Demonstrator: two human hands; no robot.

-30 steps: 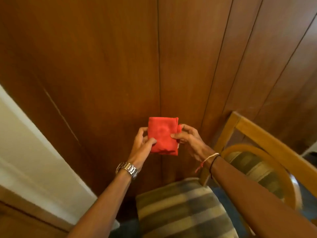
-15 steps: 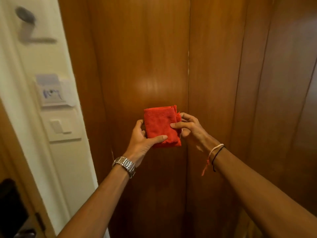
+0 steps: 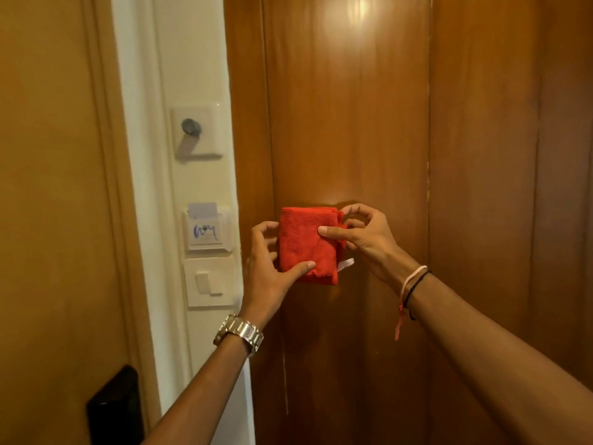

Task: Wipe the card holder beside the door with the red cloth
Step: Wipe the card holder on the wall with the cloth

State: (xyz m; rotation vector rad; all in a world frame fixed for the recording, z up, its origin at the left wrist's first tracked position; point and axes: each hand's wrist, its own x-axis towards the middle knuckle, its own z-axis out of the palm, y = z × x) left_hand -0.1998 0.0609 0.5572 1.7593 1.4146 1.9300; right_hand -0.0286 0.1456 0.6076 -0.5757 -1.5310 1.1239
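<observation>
A folded red cloth [image 3: 306, 244] is held up in front of the dark wood panelling. My left hand [image 3: 268, 277] grips its left side and lower edge with thumb across the front. My right hand [image 3: 362, 239] pinches its right edge, a small white tag hanging below. The card holder [image 3: 207, 231], a white wall plate with a pale card standing in its slot, sits on the white wall strip just left of the cloth, about a hand's width from my left hand. The door [image 3: 54, 203] is at the far left.
Above the card holder is a white plate with a grey round knob [image 3: 191, 126]; below it a white rocker switch [image 3: 208, 282]. A black door lock [image 3: 115, 409] is at lower left. Wood panels [image 3: 481, 155] fill the right side.
The view has swung up and left from the chair to the wall, bringing the card holder and switches into sight. Both hands still hold the cloth, now closer to the card holder.
</observation>
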